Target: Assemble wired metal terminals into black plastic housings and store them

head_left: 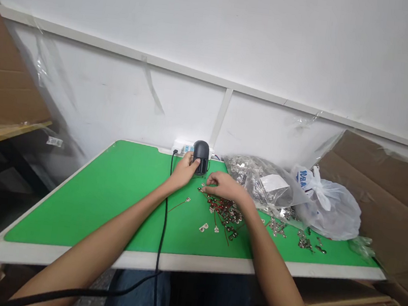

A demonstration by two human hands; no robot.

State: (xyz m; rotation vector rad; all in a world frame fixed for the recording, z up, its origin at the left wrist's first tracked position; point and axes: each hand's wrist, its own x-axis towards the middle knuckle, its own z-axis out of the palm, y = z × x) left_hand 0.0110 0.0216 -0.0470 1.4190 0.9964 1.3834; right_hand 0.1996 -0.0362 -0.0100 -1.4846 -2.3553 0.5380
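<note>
Grip: left hand (186, 169) closed on black rounded plastic device (200, 156) at far edge of green rubber mat (101, 200) | right hand (224, 186) narrow above red-wired metal terminals (222, 214), hold unclear

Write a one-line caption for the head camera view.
The left hand holds a black corded device on a green work mat; the right hand hovers over wired metal terminals.

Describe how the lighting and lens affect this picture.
In the head view, the light is soft and fairly even, with no harsh shadows on the tabletop; the clear plastic bag of silver metal parts glints, while the black rounded device shows no strong glare; the wide lens slants the long white wall rail; nothing looks badly blurred, though the smallest parts look soft.
</note>
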